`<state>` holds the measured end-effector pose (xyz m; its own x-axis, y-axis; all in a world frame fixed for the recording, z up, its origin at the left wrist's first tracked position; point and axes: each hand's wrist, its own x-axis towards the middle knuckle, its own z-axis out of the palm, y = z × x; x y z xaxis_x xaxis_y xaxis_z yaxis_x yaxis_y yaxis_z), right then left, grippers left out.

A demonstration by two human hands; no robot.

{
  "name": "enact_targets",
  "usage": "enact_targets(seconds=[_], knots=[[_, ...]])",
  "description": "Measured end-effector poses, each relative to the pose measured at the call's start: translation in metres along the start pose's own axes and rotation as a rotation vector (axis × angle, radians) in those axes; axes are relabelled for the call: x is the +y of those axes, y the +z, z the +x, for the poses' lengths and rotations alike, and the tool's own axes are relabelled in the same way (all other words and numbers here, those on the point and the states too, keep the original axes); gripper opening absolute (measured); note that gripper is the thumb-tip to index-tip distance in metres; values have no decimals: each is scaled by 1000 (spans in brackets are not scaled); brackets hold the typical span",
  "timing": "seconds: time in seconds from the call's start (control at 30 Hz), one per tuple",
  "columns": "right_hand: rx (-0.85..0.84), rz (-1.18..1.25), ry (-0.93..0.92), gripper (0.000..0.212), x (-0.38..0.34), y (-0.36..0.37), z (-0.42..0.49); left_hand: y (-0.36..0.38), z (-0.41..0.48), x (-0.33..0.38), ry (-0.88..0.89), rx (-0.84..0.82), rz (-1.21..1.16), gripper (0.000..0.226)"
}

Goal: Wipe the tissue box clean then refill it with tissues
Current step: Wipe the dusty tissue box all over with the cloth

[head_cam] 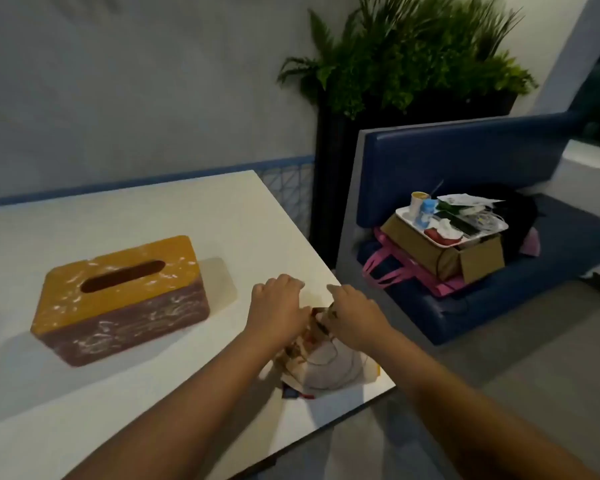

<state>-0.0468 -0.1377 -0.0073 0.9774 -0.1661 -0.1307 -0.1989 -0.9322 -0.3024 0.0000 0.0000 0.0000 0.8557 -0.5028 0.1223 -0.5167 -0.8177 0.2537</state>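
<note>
Right of centre, close to the table's near edge, the left hand (278,308) and right hand (355,315) meet over a soft tissue packet (326,367). Both have curled fingers, and their thumbs pinch the crumpled top of the thin, crinkly plastic wrapper. Motion blur hides exactly how the fingertips lie. The packet sits on the table, pale and pillow-shaped, with printed colour along its creased edges.

Left of the hands and well apart from them, the tissue box (118,303) stands on the smooth white table (153,216). It is a rounded rectangular block with a mustard-yellow lid and reddish-brown sides, and a long oval slot shows dark in the lid. White smears streak the lid and the front wall.

At the right of the frame, a blue padded bench (465,157) carries a cardboard box (478,258) lying on a pink bag (388,268), with a cluttered white tray (413,224) on top. Behind the bench, at upper centre, a leafy green plant (406,57) rises from a dark planter.
</note>
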Motion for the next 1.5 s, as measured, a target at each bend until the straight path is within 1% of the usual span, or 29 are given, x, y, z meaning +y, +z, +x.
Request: enact_targets(seconds=[0.17, 0.23, 0.3, 0.4, 0.47, 0.53, 0.57, 0.6, 0.63, 0.7, 0.77, 0.87, 0.93, 1.07, 1.13, 1.17, 1.23, 1.27, 1.3, 1.4, 1.47, 1.5], knots=[[-12, -2, -76, 52, 18, 12, 11, 26, -1, 0, -135, -73, 1, 44], [3, -65, -114, 49, 19, 17, 16, 33, 1, 0, -162, -96, -14, 44], [4, -50, -127, 41, 20, 19, 24, 37, 1, 0, -175, -88, -53, 47], [-50, 191, -131, 15, 18, 18, 31, 37, 1, 1, -198, -109, -192, 51], [-85, 340, -159, 5, 19, 15, 33, 34, 2, 0, -245, -173, -277, 46], [-103, 472, -203, 19, 20, 7, 32, 32, 2, -1, -277, -195, -392, 21], [-102, 527, -224, 23, 21, 3, 30, 30, 1, 0, -281, -188, -470, 23], [-108, 572, -256, 23, 20, -2, 30, 28, -2, 1, -287, -160, -564, 32], [-117, 623, -286, 20, 19, -6, 29, 26, -6, 2, -294, -121, -663, 36], [-157, 736, -325, 15, 17, -14, 29, 21, -15, 6, -317, -16, -830, 37], [-207, 786, -366, 19, 13, -19, 31, 19, -22, 7, -329, 79, -919, 41], [-266, 793, -429, 15, 3, -19, 31, 11, -31, 7, -320, 176, -870, 30], [-263, 818, -476, 9, -9, -14, 32, 0, -38, 6, -331, 232, -825, 26], [-254, 870, -564, 7, -38, -7, 31, -19, -53, -8, -355, 241, -714, 27], [-203, 879, -571, 16, -57, -2, 31, -27, -60, -20, -397, 250, -715, 23], [-117, 862, -553, 24, -67, 1, 29, -31, -63, -26, -411, 263, -770, 22], [125, 777, -537, 40, -83, 8, 25, -44, -66, -34, -433, 311, -895, 26], [185, 769, -556, 48, -91, 12, 22, -51, -67, -38, -443, 343, -928, 26], [179, 803, -583, 55, -99, 14, 15, -58, -67, -43, -444, 369, -966, 24], [0, 1014, -639, 79, -123, 22, -2, -81, -65, -55, -451, 356, -1147, 18], [-18, 1045, -685, 95, -136, 26, -9, -94, -65, -66, -456, 302, -1147, 20], [-6, 1036, -700, 96, -143, 26, -11, -99, -66, -73, -445, 269, -1139, 21]])
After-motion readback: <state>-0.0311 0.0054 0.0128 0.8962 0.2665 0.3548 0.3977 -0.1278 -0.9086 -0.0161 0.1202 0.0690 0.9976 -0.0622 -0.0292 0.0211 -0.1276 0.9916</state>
